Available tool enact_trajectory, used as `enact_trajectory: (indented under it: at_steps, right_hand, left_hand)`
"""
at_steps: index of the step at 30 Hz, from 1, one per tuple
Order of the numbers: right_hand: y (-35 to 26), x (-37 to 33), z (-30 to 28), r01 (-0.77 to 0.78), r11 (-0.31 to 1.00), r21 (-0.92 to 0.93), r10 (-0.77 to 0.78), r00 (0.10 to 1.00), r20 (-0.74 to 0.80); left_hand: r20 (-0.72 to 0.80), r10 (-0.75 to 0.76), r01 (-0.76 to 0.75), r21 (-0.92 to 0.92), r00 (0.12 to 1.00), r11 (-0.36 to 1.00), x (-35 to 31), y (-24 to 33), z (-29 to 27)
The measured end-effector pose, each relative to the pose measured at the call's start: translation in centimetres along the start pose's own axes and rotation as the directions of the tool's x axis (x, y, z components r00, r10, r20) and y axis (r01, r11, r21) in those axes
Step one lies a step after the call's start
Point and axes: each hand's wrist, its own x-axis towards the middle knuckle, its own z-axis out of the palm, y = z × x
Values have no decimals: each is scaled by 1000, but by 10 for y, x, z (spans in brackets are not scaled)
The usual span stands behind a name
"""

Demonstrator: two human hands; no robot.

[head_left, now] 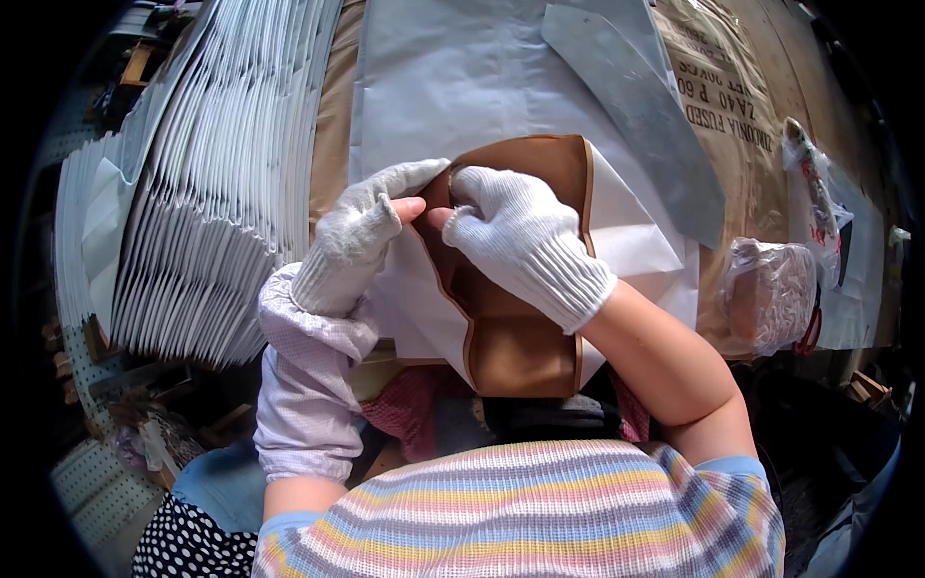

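Observation:
In front of me lies a white paper bag with a brown inside (525, 356), its mouth spread apart so the brown surface shows. My left hand (361, 226), in a white knit glove with the thumb tip bare, pinches the bag's upper left edge. Close beside it, my right hand (520, 231), gloved the same way, reaches over the brown inside with fingers curled at that same edge. The two bare thumb tips point at each other, slightly apart. My right fingertips are partly hidden. Under the bag is a pale white sheet (443, 87).
On the left stands a large stack of folded white paper bags (202, 222). A thin grey-white sheet (641, 125) lies at the back right, beside printed brown paper (723, 58). Further right are a clear plastic-wrapped bundle (771, 294) and a red-handled tool (810, 328).

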Motion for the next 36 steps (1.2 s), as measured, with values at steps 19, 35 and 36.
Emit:
enact_trajectory:
  at_steps: [19, 35, 36]
  right_hand:
    - [-8, -59, 14, 220, 911, -350, -240, 971, -14]
    - [19, -59, -69, 360, 788, -499, -547, 781, -300]
    - [19, -58, -69, 374, 790, -485, -548, 785, -289]
  left_hand:
    - [53, 183, -166, 712, 982, 682, 34, 34, 55]
    - [157, 531, -469, 709, 833, 527, 20, 17, 63]
    - [168, 520, -471, 705, 837, 531, 19, 18, 63]
